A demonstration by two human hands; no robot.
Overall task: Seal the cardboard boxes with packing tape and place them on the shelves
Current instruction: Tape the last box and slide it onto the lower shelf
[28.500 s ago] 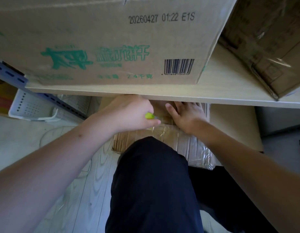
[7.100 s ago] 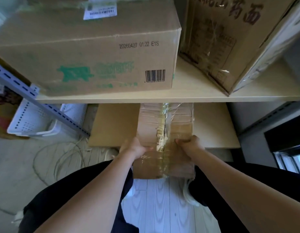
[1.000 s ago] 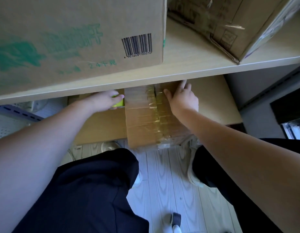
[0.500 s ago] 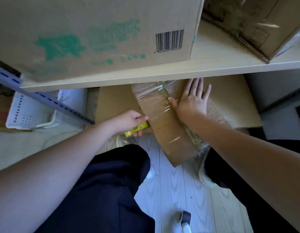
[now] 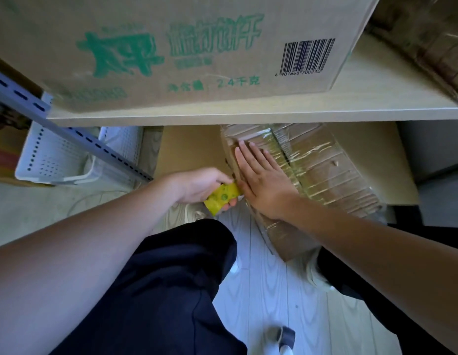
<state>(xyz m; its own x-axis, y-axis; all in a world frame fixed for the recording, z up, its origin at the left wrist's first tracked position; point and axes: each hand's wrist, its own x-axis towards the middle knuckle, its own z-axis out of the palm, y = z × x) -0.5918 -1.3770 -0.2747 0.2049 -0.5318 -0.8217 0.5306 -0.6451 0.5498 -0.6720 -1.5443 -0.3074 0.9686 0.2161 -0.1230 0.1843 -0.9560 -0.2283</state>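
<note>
A tape-wrapped cardboard box (image 5: pixel 325 175) lies skewed on the lower shelf board (image 5: pixel 192 149), its near end sticking out over the floor. My right hand (image 5: pixel 261 180) presses flat on the box's left part, fingers straight. My left hand (image 5: pixel 197 185) grips a yellow-green tape roll (image 5: pixel 221 197) right at the box's left edge, beside my right hand. Glossy clear tape covers most of the box top.
Above, an upper shelf (image 5: pixel 351 98) carries a large box with green print (image 5: pixel 171 52) and another taped box (image 5: pixel 428 42) at right. A white perforated basket (image 5: pixel 56 157) and a slotted metal upright (image 5: pixel 69 134) stand at left. My dark-trousered legs fill the foreground.
My right hand slid left across the box top toward its left edge. My left hand with the tape roll stayed at that edge, closing up against the right hand.
</note>
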